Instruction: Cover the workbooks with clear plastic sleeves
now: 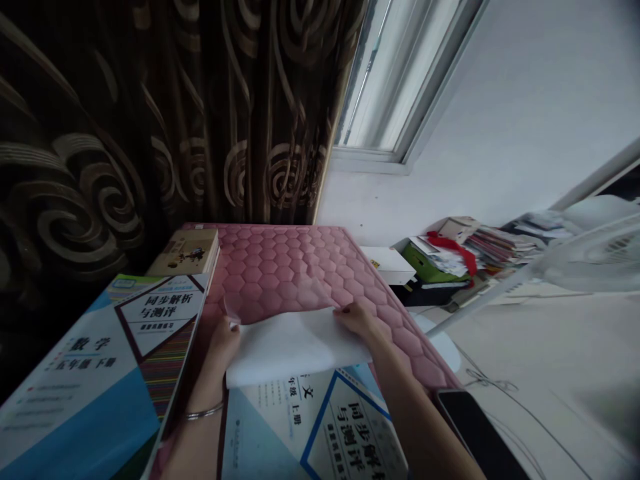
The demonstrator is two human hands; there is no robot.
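Both hands are gripping a white sheet (295, 345) that is stretching between them: the left hand (229, 341) is pinching its left end, and the right hand (356, 319) is pinching its far edge toward the right, thumb and fingers closing on it. A silver bracelet (204, 412) is circling the left wrist. Just nearer than the hands, between the forearms, a blue-and-white book (270, 427) is lying face up, the sheet covering its far end. Some thin, see-through material is showing just beyond the left hand; its extent is hard to tell.

To the left of the left hand, another blue-and-white book (115, 373) is lying, with a tan box-like item (187, 252) sitting beyond it. Under and beyond both hands, a pink quilted cover (270, 257) is spreading out. Right of the right forearm, a dark phone-like slab (480, 433) is resting near the cover's edge.

Farther right of the hands, a white fan (595, 253) is standing near heaped papers and a green container (425, 257). Well beyond the hands, a brown patterned curtain (200, 113) is hanging beside a window (400, 67).
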